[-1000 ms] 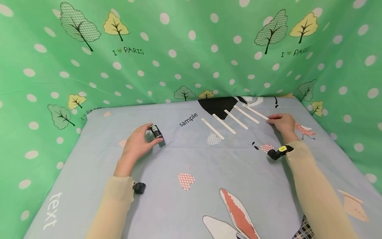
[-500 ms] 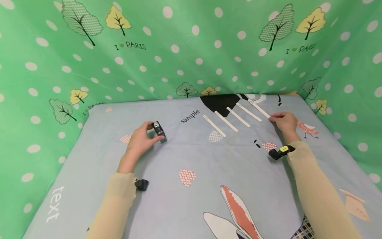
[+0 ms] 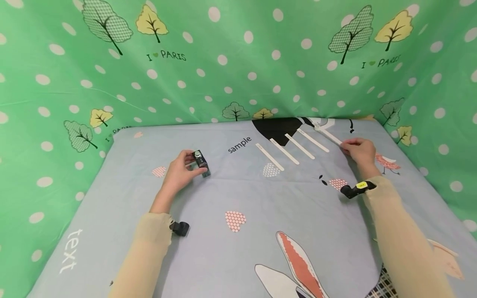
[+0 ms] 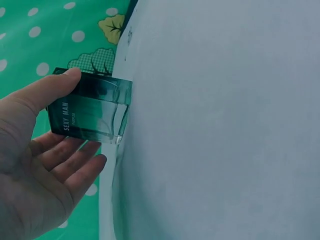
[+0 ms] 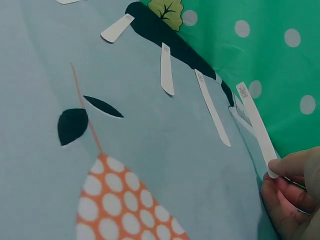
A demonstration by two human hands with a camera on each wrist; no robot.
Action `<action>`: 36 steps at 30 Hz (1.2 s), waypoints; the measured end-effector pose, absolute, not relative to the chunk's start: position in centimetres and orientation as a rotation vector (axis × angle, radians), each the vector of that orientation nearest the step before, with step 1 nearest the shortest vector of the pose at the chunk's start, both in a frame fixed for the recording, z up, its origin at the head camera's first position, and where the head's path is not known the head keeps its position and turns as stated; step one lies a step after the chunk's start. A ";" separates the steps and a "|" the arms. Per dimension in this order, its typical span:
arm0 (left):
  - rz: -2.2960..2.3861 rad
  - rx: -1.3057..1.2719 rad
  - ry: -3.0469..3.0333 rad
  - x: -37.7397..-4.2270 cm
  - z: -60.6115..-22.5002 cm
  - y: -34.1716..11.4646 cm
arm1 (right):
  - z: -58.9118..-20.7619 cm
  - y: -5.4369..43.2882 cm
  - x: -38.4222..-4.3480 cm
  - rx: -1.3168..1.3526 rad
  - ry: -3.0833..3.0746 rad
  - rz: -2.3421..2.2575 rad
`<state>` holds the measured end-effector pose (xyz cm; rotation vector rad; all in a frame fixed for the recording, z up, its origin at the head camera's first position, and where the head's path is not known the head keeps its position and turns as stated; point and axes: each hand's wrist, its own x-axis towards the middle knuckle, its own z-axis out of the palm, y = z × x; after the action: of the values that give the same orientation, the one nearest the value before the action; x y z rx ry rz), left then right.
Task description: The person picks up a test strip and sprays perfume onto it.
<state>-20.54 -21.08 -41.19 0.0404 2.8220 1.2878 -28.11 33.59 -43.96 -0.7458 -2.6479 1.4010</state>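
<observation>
My left hand (image 3: 178, 170) holds a small, dark green glass perfume bottle (image 3: 201, 163), thumb on one side and fingers on the other. Up close, the left wrist view shows white "SEXY MAN" lettering on the bottle (image 4: 90, 107). Over at the far right, my right hand (image 3: 360, 154) pinches the near end of a white paper test strip (image 3: 331, 136) between thumb and fingertips. That strip (image 5: 257, 125) points away from the hand, its tip overlapping the green curtain in the right wrist view. Left of it, several similar strips (image 3: 284, 152) lie slanted in a row.
A pale blue printed cloth (image 3: 208, 256) covers the table. Green polka-dot curtain (image 3: 208, 41) hangs behind and at both sides, close to the table's far edge. Black wrist cameras (image 3: 180, 228) sit on both forearms. Plaid fabric (image 3: 384, 285) shows at the lower right.
The pinched strip has shifted slightly right, away from the row, along with my right hand. My left hand keeps its hold on the perfume bottle. The head view has shifted a little.
</observation>
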 end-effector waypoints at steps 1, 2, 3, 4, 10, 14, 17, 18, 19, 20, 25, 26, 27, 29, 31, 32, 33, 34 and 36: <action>1.300 0.040 2.817 -20.5 -41.2 -21.1 | -43.9 33.6 -28.2 -0.741 -2.641 1.425; 1.310 0.042 2.813 -20.5 -41.2 -21.1 | -43.8 33.6 -28.2 -0.739 -2.637 1.441; 1.320 0.046 2.810 -20.5 -41.2 -21.1 | -43.7 33.5 -28.1 -0.737 -2.635 1.454; 1.324 0.049 2.809 -20.5 -41.1 -21.2 | -43.6 33.4 -28.1 -0.739 -2.630 1.470; 1.361 0.062 2.799 -20.6 -40.9 -21.3 | -42.7 32.6 -27.5 -0.687 -2.576 1.584; 1.405 0.056 2.786 -20.6 -40.8 -21.3 | -42.1 31.9 -27.0 -0.597 -2.564 1.631; 1.435 0.050 2.777 -20.6 -40.6 -21.2 | -41.5 31.2 -26.9 -0.534 -2.582 1.625; 1.445 0.047 2.775 -20.5 -40.6 -21.2 | -41.4 30.9 -26.8 -0.515 -2.587 1.630; 1.455 0.046 2.773 -20.5 -40.5 -21.2 | -41.3 30.7 -26.8 -0.500 -2.595 1.628; 1.467 0.043 2.771 -20.5 -40.4 -21.1 | -41.2 30.4 -26.9 -0.484 -2.598 1.633; 1.538 0.044 2.776 -20.3 -40.2 -20.9 | -40.7 29.3 -26.8 -0.415 -2.607 1.670; 1.554 0.047 2.780 -20.2 -40.1 -20.8 | -40.6 29.0 -26.8 -0.399 -2.598 1.693; 1.569 0.050 2.783 -20.2 -40.1 -20.7 | -40.5 28.8 -26.8 -0.383 -2.594 1.706; 1.608 0.058 2.786 -20.2 -40.0 -20.6 | -40.3 28.2 -26.7 -0.355 -2.584 1.739; 1.644 0.062 2.788 -20.1 -39.9 -20.4 | -40.1 27.7 -26.7 -0.333 -2.585 1.756; 1.665 0.065 2.786 -20.0 -39.9 -20.3 | -40.0 27.5 -26.7 -0.325 -2.593 1.753; 1.685 0.069 2.782 -20.0 -39.8 -20.3 | -40.0 27.2 -26.7 -0.321 -2.604 1.743; 1.707 0.072 2.776 -19.9 -39.8 -20.2 | -39.9 27.0 -26.7 -0.318 -2.613 1.738; 1.757 0.082 2.762 -19.9 -39.7 -20.1 | -39.9 26.7 -26.6 -0.310 -2.626 1.730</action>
<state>-19.88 -20.10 -39.71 0.0817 2.7616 1.7567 -26.64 26.65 -39.85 -0.3100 -2.6257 1.7297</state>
